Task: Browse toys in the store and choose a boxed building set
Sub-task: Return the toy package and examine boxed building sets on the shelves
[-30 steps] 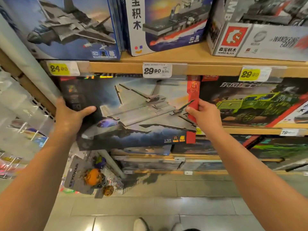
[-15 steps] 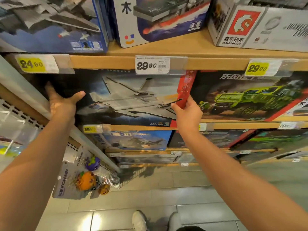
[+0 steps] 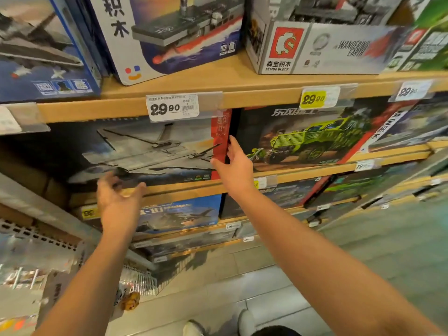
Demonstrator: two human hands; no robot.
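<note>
A dark boxed building set showing a grey jet (image 3: 150, 151), with a red strip down its right side, stands on the middle shelf under a 29.90 price tag (image 3: 172, 108). My right hand (image 3: 236, 166) touches that red strip at the box's right edge, fingers mostly straight. My left hand (image 3: 118, 197) is blurred, spread and holding nothing, in front of the shelf lip below the box's lower left part. To the right of the jet box stands a box with a green truck (image 3: 308, 139).
The upper shelf (image 3: 242, 98) carries a blue jet box (image 3: 36, 57), a warship box (image 3: 174, 32) and a Sembo Block box (image 3: 315, 47). Below sits a blue helicopter box (image 3: 179, 214). Hanging keychain toys (image 3: 128, 301) are at lower left. Tiled floor and my shoes (image 3: 194, 328) are below.
The jet box, held out in both hands a second ago, now stands back in the shelf. My left hand has let go and dropped lower; my right hand stays at the red edge.
</note>
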